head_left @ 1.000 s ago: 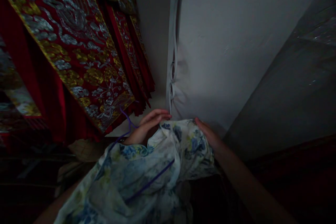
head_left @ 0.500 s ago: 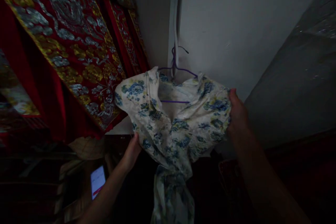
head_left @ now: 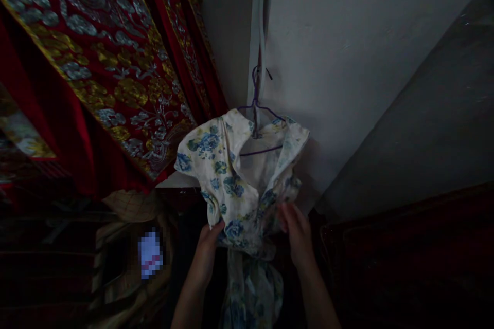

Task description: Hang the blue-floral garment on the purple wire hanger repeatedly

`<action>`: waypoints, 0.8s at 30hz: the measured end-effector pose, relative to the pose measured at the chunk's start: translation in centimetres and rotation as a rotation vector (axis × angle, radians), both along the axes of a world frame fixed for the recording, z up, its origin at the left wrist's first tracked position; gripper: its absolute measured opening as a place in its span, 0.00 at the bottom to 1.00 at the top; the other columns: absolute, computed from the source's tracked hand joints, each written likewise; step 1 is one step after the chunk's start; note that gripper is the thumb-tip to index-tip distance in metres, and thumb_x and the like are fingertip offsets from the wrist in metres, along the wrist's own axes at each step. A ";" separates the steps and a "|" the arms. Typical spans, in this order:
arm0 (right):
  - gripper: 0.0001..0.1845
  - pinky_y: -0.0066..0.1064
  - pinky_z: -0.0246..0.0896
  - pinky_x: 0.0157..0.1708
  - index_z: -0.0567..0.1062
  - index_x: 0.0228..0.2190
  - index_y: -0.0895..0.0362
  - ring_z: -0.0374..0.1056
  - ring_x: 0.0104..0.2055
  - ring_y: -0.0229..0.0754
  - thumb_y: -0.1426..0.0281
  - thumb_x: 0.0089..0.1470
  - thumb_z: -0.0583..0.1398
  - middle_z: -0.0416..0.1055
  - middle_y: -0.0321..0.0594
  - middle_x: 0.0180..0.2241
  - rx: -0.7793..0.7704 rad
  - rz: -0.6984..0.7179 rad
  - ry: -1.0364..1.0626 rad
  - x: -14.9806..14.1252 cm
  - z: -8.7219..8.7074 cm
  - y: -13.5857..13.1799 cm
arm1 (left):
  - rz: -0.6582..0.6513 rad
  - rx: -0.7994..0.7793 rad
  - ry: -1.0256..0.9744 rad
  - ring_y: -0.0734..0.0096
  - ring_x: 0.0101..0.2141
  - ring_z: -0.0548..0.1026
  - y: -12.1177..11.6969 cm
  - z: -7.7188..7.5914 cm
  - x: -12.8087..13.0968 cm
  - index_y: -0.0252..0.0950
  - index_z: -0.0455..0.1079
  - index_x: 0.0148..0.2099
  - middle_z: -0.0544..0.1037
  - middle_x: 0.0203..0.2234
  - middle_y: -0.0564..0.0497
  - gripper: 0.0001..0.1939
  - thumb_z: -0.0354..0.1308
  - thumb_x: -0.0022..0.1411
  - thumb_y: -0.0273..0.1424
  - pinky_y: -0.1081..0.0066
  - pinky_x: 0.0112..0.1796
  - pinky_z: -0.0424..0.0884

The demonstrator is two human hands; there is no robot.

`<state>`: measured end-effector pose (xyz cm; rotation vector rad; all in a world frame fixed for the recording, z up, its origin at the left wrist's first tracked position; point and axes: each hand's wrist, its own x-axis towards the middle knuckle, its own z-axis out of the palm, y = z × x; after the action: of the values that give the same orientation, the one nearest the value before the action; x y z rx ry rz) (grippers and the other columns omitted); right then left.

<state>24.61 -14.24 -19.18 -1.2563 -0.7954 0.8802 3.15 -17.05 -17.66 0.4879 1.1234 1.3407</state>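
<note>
A white dress [head_left: 241, 185] with blue and yellow-green flowers hangs on a thin purple hanger [head_left: 266, 108]. The hanger's hook is up at a pale cord [head_left: 263, 46] along the wall corner. Below the waist the cloth falls in a bunch into shadow. My left hand [head_left: 210, 239] is closed on the dress's side, thumb on the front of the cloth. At the other side, my right hand [head_left: 295, 226] has curled fingers against the dress front and seems to pinch its cloth; the fingertips are dim and slightly blurred. The neckline lies open, showing the hanger's lower bar.
Red cloth embroidered in gold and silver [head_left: 131, 87] hangs at the left, close to the dress's sleeve. Below it, a lit phone [head_left: 150, 254] lies on a wooden stool or chair [head_left: 111, 288]. A pale wall [head_left: 328, 77] stands behind, with dark red material [head_left: 417, 247] at lower right.
The dress and hanger rose from low in my hands to the cord, where the hanger now hangs. My right hand then left the right sleeve, moving down and inward; my left hand shifted slightly down.
</note>
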 end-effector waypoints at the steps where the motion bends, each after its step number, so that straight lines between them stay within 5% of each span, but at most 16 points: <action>1: 0.26 0.28 0.53 0.21 0.76 0.31 0.57 0.60 0.22 0.37 0.45 0.54 0.62 0.71 0.37 0.24 -0.021 0.197 -0.010 -1.2 0.4 -0.1 | -0.002 0.007 0.010 0.47 0.53 0.78 -0.2 0.0 0.2 0.36 0.82 0.42 0.85 0.43 0.45 0.23 0.74 0.45 0.41 0.57 0.56 0.70; 3: 0.29 0.28 0.52 0.22 0.75 0.27 0.57 0.58 0.21 0.36 0.43 0.57 0.58 0.68 0.36 0.21 -0.008 0.437 -0.036 -3.3 1.5 0.1 | 0.034 0.007 0.052 0.46 0.55 0.77 -0.6 -0.3 0.7 0.37 0.81 0.41 0.84 0.44 0.46 0.22 0.74 0.44 0.41 0.59 0.55 0.70; 5: 0.27 0.28 0.53 0.23 0.72 0.25 0.56 0.59 0.22 0.36 0.45 0.56 0.60 0.66 0.34 0.19 0.010 0.502 -0.037 -4.7 2.2 0.5 | 0.049 -0.001 0.079 0.45 0.54 0.76 -0.9 -0.8 1.2 0.36 0.81 0.40 0.84 0.43 0.46 0.21 0.73 0.44 0.40 0.58 0.54 0.69; 10: 0.21 0.27 0.56 0.26 0.69 0.32 0.54 0.64 0.25 0.38 0.51 0.49 0.66 0.67 0.32 0.24 0.007 0.380 0.050 -5.3 1.5 0.9 | 0.042 -0.010 -0.002 0.43 0.52 0.77 -1.3 -1.0 2.0 0.33 0.81 0.40 0.84 0.42 0.44 0.21 0.72 0.43 0.39 0.54 0.55 0.68; 17: 0.14 0.29 0.59 0.29 0.69 0.30 0.55 0.65 0.29 0.39 0.57 0.57 0.58 0.68 0.35 0.26 -0.029 0.412 -0.071 -5.6 0.6 0.6 | 0.036 -0.071 -0.075 0.42 0.50 0.78 -1.3 -0.4 2.4 0.35 0.80 0.37 0.85 0.37 0.46 0.21 0.73 0.38 0.37 0.53 0.53 0.71; 20: 0.13 0.28 0.52 0.23 0.67 0.27 0.54 0.59 0.22 0.36 0.58 0.56 0.56 0.62 0.30 0.20 -0.074 0.426 -0.091 -5.4 0.6 0.4 | -0.045 -0.012 -0.022 0.44 0.51 0.78 -1.1 -0.7 0.5 0.35 0.81 0.41 0.84 0.41 0.44 0.23 0.73 0.42 0.40 0.52 0.54 0.70; 24: 0.14 0.28 0.50 0.21 0.65 0.23 0.53 0.57 0.17 0.35 0.58 0.55 0.55 0.60 0.29 0.13 -0.106 0.525 -0.149 -4.3 1.2 0.0 | -0.073 0.025 0.302 0.51 0.48 0.79 -0.2 -1.2 -4.9 0.33 0.81 0.42 0.84 0.40 0.44 0.24 0.75 0.44 0.42 0.59 0.53 0.71</action>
<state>20.34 -14.29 -17.97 -1.2343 -1.2439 1.2710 -1.78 -17.29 -18.83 0.7619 1.3224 1.2447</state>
